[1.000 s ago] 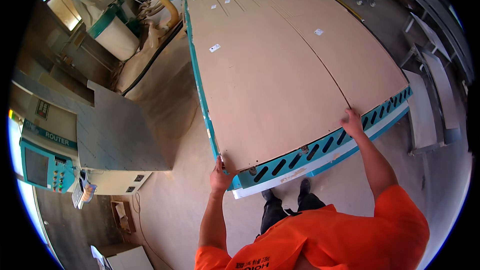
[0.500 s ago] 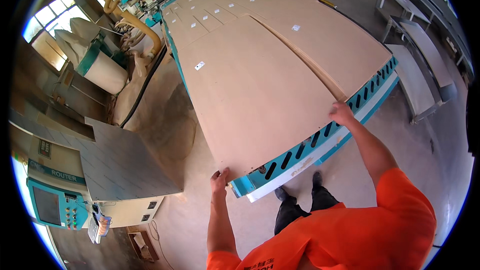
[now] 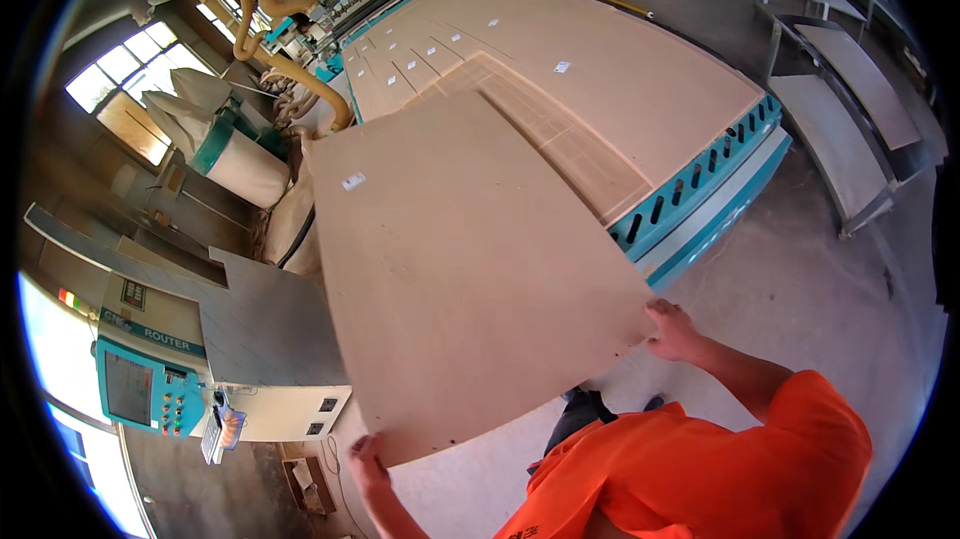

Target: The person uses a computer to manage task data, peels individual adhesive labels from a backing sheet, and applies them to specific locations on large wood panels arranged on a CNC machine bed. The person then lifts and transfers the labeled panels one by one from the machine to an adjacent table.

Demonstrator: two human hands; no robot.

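Observation:
A large flat brown wood panel [image 3: 470, 279] with a small white label is held between my two hands. My left hand [image 3: 368, 461] grips its near left corner. At the near right corner, my right hand [image 3: 672, 329] is closed on the edge, thumb on top. The panel's near part hangs out over the floor, and its far end overlaps the machine bed. Behind it lies the rest of the cut brown sheet [image 3: 640, 89], with several labelled pieces. A lighter, grooved board [image 3: 560, 129] shows where the panel has come away.
The slotted teal bed edge [image 3: 700, 184] is right of the panel. On the left stand a control cabinet with a teal screen panel [image 3: 150, 389], a grey sheet-metal piece [image 3: 265, 324] and a dust-collector drum [image 3: 245, 164]. Metal benches [image 3: 830, 139] stand at right.
Both hands have drawn the panel toward me and to the left, off the slotted bed edge. The grooved board under it is now exposed. My view has shifted somewhat.

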